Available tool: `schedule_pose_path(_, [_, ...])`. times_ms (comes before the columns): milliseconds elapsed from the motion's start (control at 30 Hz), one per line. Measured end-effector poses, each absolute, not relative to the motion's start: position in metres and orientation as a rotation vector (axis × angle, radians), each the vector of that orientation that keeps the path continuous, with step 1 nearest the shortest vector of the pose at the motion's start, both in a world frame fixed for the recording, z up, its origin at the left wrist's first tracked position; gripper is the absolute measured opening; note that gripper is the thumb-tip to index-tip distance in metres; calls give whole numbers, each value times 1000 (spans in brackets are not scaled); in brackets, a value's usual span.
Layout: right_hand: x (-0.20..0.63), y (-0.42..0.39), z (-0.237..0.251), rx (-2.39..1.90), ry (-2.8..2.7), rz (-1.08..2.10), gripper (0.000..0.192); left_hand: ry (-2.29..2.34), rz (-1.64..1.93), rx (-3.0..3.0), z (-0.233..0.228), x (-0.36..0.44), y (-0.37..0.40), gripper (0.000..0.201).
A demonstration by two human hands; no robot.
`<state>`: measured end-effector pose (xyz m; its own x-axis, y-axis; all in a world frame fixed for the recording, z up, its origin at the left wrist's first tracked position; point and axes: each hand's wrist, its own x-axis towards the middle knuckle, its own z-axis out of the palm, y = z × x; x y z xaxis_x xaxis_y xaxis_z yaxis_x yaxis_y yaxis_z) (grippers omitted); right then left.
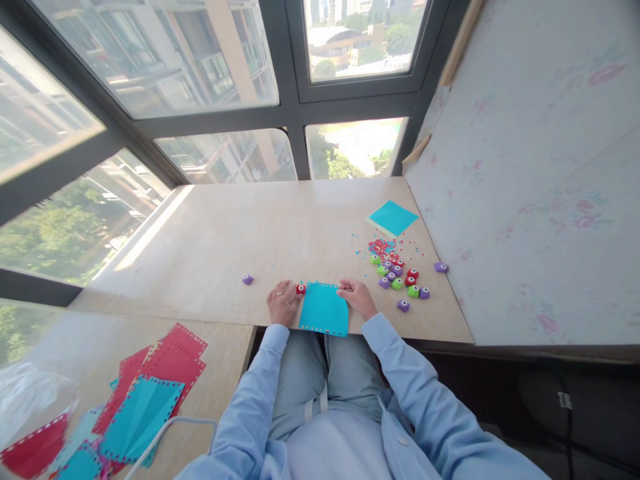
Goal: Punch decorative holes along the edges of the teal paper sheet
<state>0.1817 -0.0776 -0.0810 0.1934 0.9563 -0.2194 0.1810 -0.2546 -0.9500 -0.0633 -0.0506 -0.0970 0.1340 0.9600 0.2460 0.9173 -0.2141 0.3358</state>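
A blue sheet of paper [324,308] lies in front of me at the table's front edge, with small holes punched along its top and bottom edges. Its lower right corner curls. At its upper left corner is a small red craft punch [301,289], between the fingers of my left hand [283,304]. My right hand [357,298] pinches the sheet's upper right edge; its fingertips are partly hidden by the hand. A lone purple craft punch [247,279] sits to the left of my left hand.
Several red, green and purple punches [397,283] stand at the right, before a heap of red and blue paper bits [383,248]. Behind lies a blue sheet stack [393,218]. Punched red sheets [175,353] and blue sheets [143,417] cover the left side table.
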Motion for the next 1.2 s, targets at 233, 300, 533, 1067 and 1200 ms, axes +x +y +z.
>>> schedule_pose_path(233, [181,-80,-84,-1710,-1244,881,27,1895,608,2295,-97,-63,-51,29])
schedule_pose_path(300, [181,-81,-86,-1670,-1169,861,26,1888,609,2296,-97,-63,-51,29])
schedule_pose_path(533, [179,-83,-95,-1568,-839,987,37,1855,575,2311,-96,-64,-52,31])
schedule_pose_path(1067, [176,-79,-83,-1620,-1111,1009,26,1836,571,2345,-97,-63,-55,34])
schedule_pose_path(1200, [180,-79,-83,-1609,-1112,1014,28,1836,579,2346,-97,-63,-55,34])
